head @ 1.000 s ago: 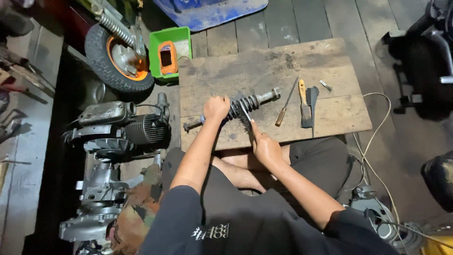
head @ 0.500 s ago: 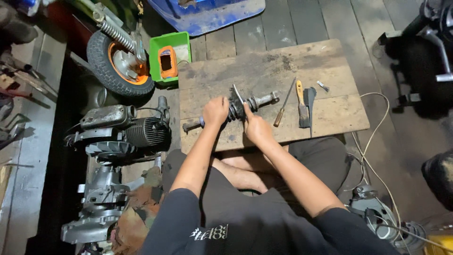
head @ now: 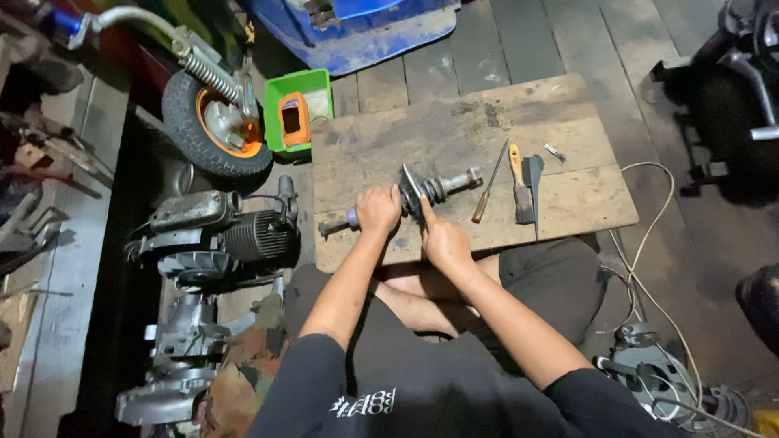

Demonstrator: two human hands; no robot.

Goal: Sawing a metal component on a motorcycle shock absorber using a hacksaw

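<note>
A coil-spring shock absorber (head: 442,186) lies across a wooden board (head: 454,138) on the floor. My left hand (head: 378,209) grips its left part, near the blue end of the rod. My right hand (head: 438,235) holds a flat metal blade tool (head: 410,188) pressed against the spring. To the right on the board lie a wooden-handled screwdriver (head: 489,195), a yellow-handled brush (head: 519,182) and a dark flat blade (head: 535,182).
A small engine (head: 219,231) and more engine parts (head: 174,365) sit at the left. A wheel with an orange hub (head: 213,126) and a green box (head: 299,120) stand behind the board. A white cable (head: 649,268) runs at the right, near a machine (head: 657,377).
My right hand has moved up from the board's near edge to the spring, bringing the flat tool onto it. My left hand has stayed on the shock absorber.
</note>
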